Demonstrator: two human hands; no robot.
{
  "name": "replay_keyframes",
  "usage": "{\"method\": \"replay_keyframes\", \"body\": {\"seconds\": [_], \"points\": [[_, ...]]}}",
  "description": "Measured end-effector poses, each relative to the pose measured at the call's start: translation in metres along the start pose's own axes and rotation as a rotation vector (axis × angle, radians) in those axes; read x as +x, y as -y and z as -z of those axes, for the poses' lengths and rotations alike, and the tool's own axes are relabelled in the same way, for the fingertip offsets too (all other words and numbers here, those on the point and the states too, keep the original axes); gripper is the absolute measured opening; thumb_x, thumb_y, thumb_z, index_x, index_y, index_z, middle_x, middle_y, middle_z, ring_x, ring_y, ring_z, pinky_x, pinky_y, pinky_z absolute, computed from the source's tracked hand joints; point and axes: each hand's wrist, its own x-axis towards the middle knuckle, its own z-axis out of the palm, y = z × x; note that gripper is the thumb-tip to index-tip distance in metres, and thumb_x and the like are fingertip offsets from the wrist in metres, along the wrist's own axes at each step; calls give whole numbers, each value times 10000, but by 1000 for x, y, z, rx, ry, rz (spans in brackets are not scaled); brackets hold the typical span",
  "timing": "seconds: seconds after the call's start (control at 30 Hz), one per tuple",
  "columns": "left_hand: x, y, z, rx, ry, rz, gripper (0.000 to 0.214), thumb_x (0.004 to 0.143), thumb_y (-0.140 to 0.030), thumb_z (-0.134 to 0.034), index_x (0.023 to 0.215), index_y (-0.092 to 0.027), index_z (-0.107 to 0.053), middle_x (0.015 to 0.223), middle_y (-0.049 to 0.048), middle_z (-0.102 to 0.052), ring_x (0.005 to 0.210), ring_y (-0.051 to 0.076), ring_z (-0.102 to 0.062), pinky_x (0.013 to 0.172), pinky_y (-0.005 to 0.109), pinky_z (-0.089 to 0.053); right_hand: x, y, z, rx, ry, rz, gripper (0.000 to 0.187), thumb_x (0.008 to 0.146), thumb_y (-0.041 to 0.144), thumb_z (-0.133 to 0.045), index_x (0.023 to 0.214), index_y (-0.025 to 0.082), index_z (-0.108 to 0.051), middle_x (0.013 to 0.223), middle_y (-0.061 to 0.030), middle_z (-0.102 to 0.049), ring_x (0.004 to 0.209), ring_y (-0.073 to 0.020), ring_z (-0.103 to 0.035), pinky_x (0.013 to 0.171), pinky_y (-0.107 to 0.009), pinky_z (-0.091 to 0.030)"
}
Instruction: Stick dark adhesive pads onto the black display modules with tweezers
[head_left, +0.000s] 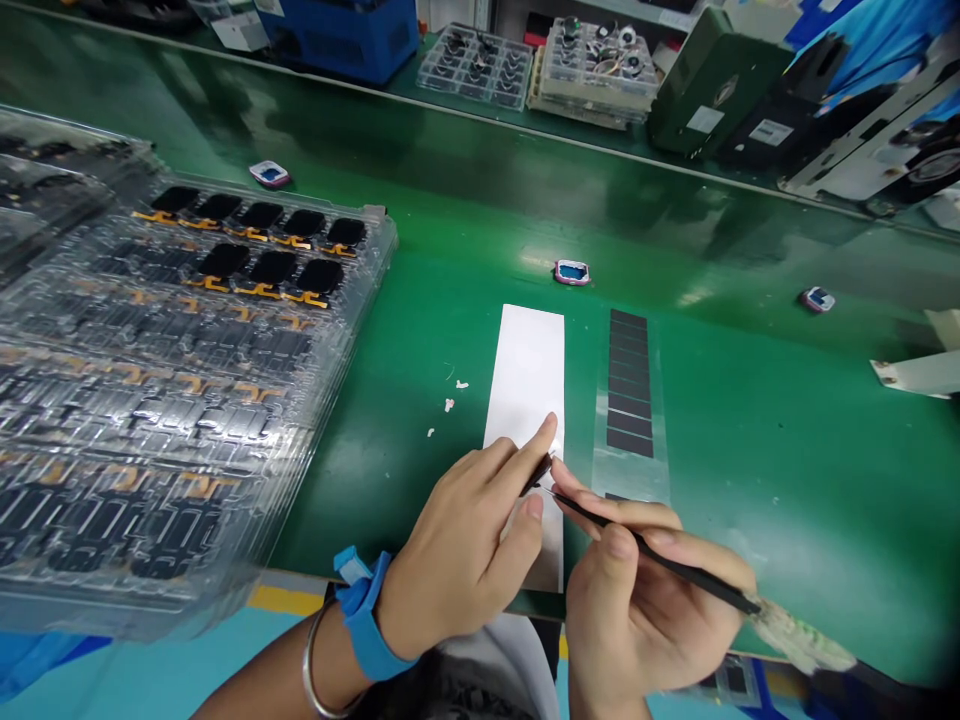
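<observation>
My left hand point(480, 540) pinches a small dark part point(535, 474) above the white paper strip point(529, 365); the fingers hide most of the part. A blue band point(371, 615) circles that wrist. In my right hand point(649, 600) lies a pair of black tweezers point(694, 575), held like a pen, its tip at the dark part. Greenish wrapping covers the rear end of the tweezers. Just right of the paper, a clear sheet with dark rectangular stickers point(630, 385) lies flat, partly covered by my right hand. Small white scraps point(449, 405) are scattered left of the paper.
Stacked clear trays point(352, 330) with black screens and orange flex cables fill the left side. Small watch-case-like frames point(572, 272) stand farther back on the green table point(750, 430). A rear shelf holds a blue box point(345, 40), parts trays point(476, 65) and a green box point(716, 85).
</observation>
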Motion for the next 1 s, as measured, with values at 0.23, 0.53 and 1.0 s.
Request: {"method": "replay_keyframes", "body": {"seconds": [0.23, 0.53, 1.0], "points": [[0, 0, 0, 4, -6, -4, 515, 1017, -289, -274, 1527, -236, -238, 946, 57, -536, 843, 211, -507, 777, 364, -428, 0, -2, -1, -2, -15, 20, 271, 843, -53, -526, 1015, 155, -511, 854, -52, -694, 781, -210, -710, 675, -455, -673], [1, -1, 0, 2, -4, 15, 512, 1017, -265, -288, 1526, -263, -235, 920, 43, -528, 827, 204, -511, 764, 358, -423, 0, -1, -1, -16, -5, 11, 310, 818, -85, -520, 1021, 150, -515, 881, -56, -696, 802, -218, -716, 682, -460, -675], [1, 2, 0, -51, 22, 37, 511, 1014, -244, -290, 1523, -259, -250, 964, 47, -570, 899, 199, -540, 845, 365, -448, -1, -3, -2, -41, -2, 60, 313, 811, -94, -547, 1013, 141, -508, 879, -49, -686, 808, -217, -724, 671, -443, -681]]}}
